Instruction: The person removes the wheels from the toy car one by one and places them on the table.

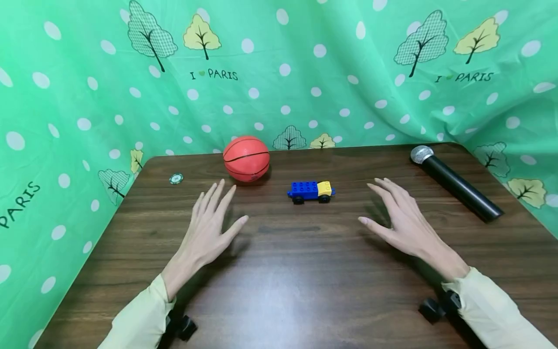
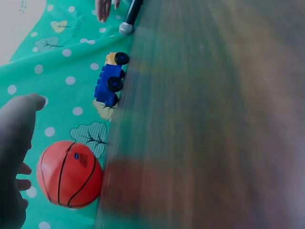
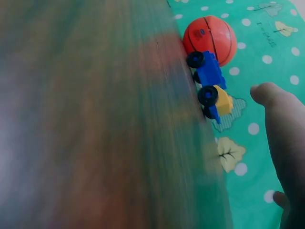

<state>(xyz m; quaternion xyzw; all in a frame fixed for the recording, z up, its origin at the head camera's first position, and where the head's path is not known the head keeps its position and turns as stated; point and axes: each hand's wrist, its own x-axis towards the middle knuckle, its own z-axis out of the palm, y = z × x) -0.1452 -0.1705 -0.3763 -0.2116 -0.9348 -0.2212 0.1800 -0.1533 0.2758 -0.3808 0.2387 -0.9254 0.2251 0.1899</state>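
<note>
My left hand (image 1: 208,232) hovers over the left half of the table, fingers extended and holding nothing. Just beyond its fingertips sits a small red basketball (image 1: 246,159). My right hand (image 1: 403,220) is likewise held over the table on the right, fingers straight and thumb spread. Between the two hands, farther back, stands a blue and yellow toy block car (image 1: 310,192) on black wheels. To the right of the right hand lies a black microphone (image 1: 457,184) with a silver head, slanting toward the table's right side. Both wrist views show the toy car (image 2: 109,80) and the basketball (image 3: 209,40).
A green and white poker chip (image 1: 176,179) lies at the back left of the brown wooden table (image 1: 279,291). Behind and beside the table hangs a green cloth (image 1: 279,97) with white dots and printed trees. Each wrist carries a small black device.
</note>
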